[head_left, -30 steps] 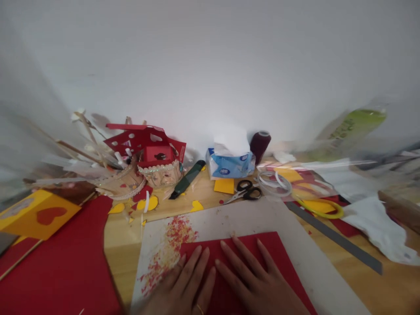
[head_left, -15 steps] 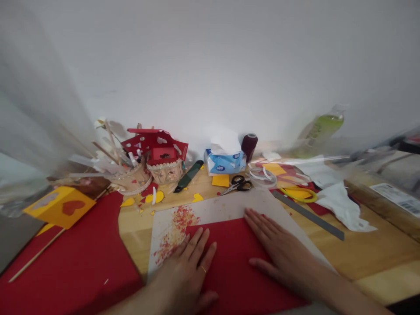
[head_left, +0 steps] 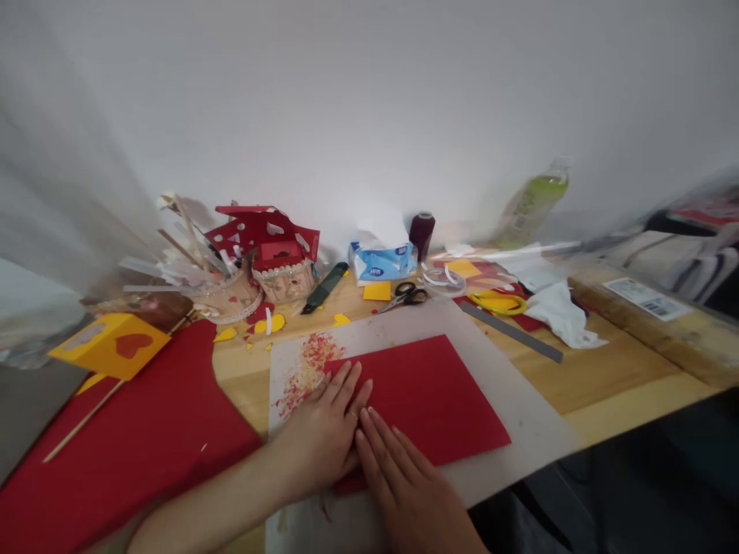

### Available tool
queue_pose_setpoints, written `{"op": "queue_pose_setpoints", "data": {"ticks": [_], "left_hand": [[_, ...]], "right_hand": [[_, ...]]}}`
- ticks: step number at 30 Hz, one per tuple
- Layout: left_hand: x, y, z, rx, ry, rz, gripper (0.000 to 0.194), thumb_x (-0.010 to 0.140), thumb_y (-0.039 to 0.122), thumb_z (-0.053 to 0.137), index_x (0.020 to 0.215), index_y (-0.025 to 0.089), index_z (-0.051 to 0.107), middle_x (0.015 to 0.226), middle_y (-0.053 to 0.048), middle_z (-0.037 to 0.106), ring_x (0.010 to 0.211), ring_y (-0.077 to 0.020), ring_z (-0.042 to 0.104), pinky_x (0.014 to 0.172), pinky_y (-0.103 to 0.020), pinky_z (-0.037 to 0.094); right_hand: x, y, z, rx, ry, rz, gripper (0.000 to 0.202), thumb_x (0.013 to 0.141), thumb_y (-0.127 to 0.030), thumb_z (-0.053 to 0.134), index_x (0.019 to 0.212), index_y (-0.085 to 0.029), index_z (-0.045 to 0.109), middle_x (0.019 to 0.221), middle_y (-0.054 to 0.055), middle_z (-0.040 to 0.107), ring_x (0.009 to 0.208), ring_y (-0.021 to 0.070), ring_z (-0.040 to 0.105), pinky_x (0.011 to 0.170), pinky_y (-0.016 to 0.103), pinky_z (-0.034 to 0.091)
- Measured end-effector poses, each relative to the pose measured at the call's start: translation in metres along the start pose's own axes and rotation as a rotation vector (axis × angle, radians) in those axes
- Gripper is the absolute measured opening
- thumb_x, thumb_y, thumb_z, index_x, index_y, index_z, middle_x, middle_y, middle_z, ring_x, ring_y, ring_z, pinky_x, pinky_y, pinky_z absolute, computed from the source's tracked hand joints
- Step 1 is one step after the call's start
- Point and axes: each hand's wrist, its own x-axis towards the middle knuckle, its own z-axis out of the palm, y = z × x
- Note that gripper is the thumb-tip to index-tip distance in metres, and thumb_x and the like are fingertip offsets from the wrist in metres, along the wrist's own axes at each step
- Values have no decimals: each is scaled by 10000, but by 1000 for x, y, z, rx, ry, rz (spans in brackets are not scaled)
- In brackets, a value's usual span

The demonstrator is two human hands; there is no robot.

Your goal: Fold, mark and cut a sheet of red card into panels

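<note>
A red sheet of card [head_left: 442, 392] lies on a whitish work sheet [head_left: 496, 362], whose left side carries red and yellow specks. My left hand [head_left: 323, 427] rests flat on the left part of the red card, a ring on one finger. Right beside it, my right hand [head_left: 404, 481] lies stretched out over the card's near edge, its fingertips close to the left hand's fingers. Neither hand grasps anything. Part of the card's left and near edges is hidden under the hands.
A large red sheet [head_left: 132, 438] with a yellow box [head_left: 109, 346] and stick lies left. Behind are a green cutter knife [head_left: 326, 287], scissors [head_left: 407, 294], a tissue pack [head_left: 382, 261], yellow tape [head_left: 497, 302] and a grey metal strip [head_left: 511, 331]. A green bottle [head_left: 534, 204] leans against the wall.
My right hand has moved from the red card's right side to its near left, beside my left hand. The view has shifted, showing more of the table's right side and front edge.
</note>
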Motion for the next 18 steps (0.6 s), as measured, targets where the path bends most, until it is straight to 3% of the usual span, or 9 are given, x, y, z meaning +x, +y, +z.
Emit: {"op": "queue_pose_setpoints", "data": {"ticks": [3, 7, 9, 15, 18], "left_hand": [[-1, 1, 0, 52, 13, 1, 649, 842, 423, 525, 1367, 60, 404, 1433, -245, 319, 1329, -350, 316, 1009, -441, 393], [-2, 3, 2, 84, 41, 0, 680, 844, 482, 537, 1351, 46, 417, 1422, -254, 342, 1321, -347, 340, 998, -450, 402], [-3, 2, 1, 90, 49, 8, 696, 855, 520, 512, 1342, 31, 422, 1416, -262, 348, 1325, -350, 331, 1001, -459, 396], [-3, 2, -2, 115, 36, 14, 733, 847, 552, 518, 1345, 24, 413, 1411, -264, 353, 1321, -356, 334, 1001, -469, 396], [-3, 2, -3, 130, 25, 28, 733, 850, 552, 517, 1340, 15, 420, 1404, -269, 358, 1315, -359, 341, 1001, -463, 400]], "right_hand": [[-10, 4, -3, 85, -35, 11, 842, 833, -719, 257, 1190, -23, 568, 1255, 160, 575, 1181, 219, 514, 928, 279, 430], [-26, 13, -10, 173, -108, 29, 556, 877, -416, 441, 1280, -36, 500, 1352, 155, 484, 1258, 228, 437, 985, 312, 406], [-34, 16, -12, 190, -126, 35, 508, 861, -280, 452, 1312, -46, 467, 1384, 149, 446, 1281, 228, 408, 988, 324, 414], [-70, 41, -16, 157, -161, 47, 545, 845, -141, 425, 1380, -60, 363, 1436, 134, 373, 1320, 214, 349, 966, 349, 442], [-90, 61, -20, 101, -157, 61, 539, 870, -147, 426, 1396, -73, 335, 1431, 119, 388, 1318, 193, 352, 1033, 367, 363]]}}
